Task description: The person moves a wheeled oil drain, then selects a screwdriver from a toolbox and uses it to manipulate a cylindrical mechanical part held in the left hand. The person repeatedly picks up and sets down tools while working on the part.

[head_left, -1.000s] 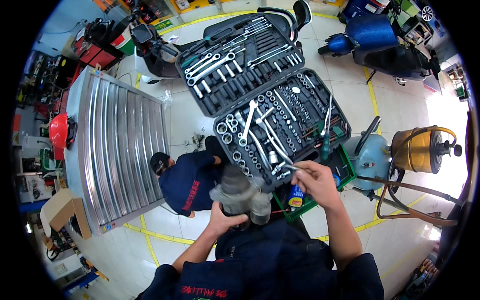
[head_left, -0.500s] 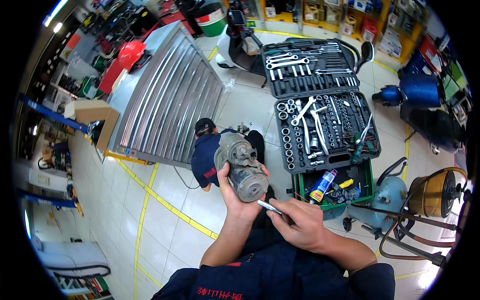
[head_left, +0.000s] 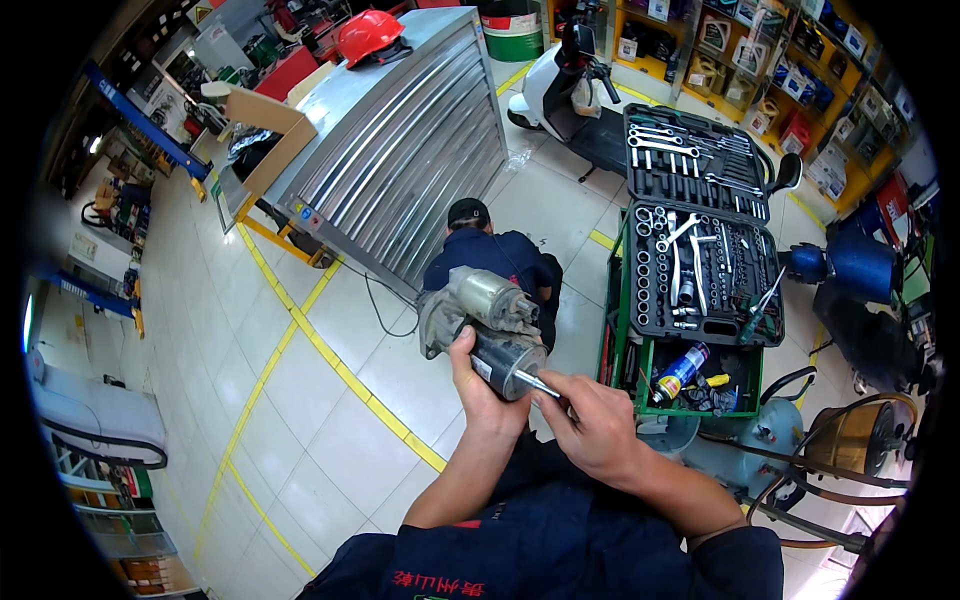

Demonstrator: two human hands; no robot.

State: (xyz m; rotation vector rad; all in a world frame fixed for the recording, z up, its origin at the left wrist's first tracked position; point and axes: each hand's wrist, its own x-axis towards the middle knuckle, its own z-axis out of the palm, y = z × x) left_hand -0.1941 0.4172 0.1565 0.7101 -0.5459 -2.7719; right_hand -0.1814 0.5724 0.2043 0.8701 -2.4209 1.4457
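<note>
A starter motor [head_left: 487, 300], grey and grimy, with a smaller cylinder on top of its dark main body, is held up in front of my chest. My left hand [head_left: 488, 398] is wrapped round its near end from below, thumb along the side. In my right hand [head_left: 592, 425] a slim silver metal rod [head_left: 533, 383], like a screwdriver bit or small driver, is pinched between thumb and fingers. The rod's tip meets the motor's round end face, seemingly near its middle. My right fingers hide the rod's other end.
Beyond the motor a person [head_left: 480, 250] in a dark cap crouches beside a metal drawer cabinet [head_left: 410, 150]. At right, an open socket set [head_left: 705, 270] lies over a green tool drawer [head_left: 700, 408] holding a spray can [head_left: 682, 372]. A scooter [head_left: 560, 100] stands behind.
The rod has moved from just beside the motor onto its end face. The motor is tilted more to the side, and the whole view has turned.
</note>
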